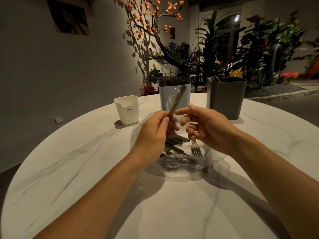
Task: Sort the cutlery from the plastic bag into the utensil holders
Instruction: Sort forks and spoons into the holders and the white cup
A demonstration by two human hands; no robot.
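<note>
My left hand (155, 131) grips a dark-handled utensil in a clear plastic sleeve (175, 100) and holds it up, tilted right. My right hand (205, 126) is beside it, forefinger stretched toward the sleeve and the other fingers loosely curled. Under both hands a clear plastic bag (183, 168) lies on the table with several dark-handled pieces (174, 144) on it. A fork (196, 149) points its tines at me, its handle hidden behind my right fingers. Behind stand a white holder (126, 109), a pale blue holder (164, 100) with dark handles inside, and a dark grey holder (226, 99).
The round white marble table (86, 169) curves away at left and right. The three holders stand in a row at its far side. Plants, a tree with orange fruit and a wall are beyond the table.
</note>
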